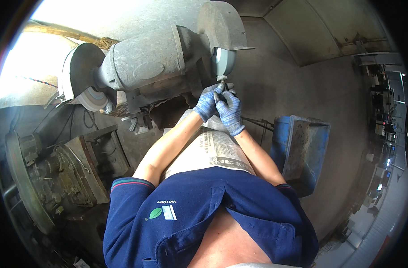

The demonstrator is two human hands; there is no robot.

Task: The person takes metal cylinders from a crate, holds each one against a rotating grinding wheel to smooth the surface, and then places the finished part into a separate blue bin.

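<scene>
Both of my hands wear blue mottled work gloves with grey fingertips and meet just below the right wheel of a grey bench grinder. My left hand is closed, fingertips pinched together beside those of the right. Closed as well, my right hand has its thumb and fingers pressed in at the same spot. Between the fingertips and the pale grinding wheel shows a small light grey piece. Its kind, and whether it touches the wheel, I cannot tell. A metal guard covers the wheel's upper part.
A second grinding wheel sits at the grinder's left end. Right of my forearm stands a worn blue bin. Dirty machinery fills the left side. A printed paper-like sheet covers my lap. A wall panel rises at the far right.
</scene>
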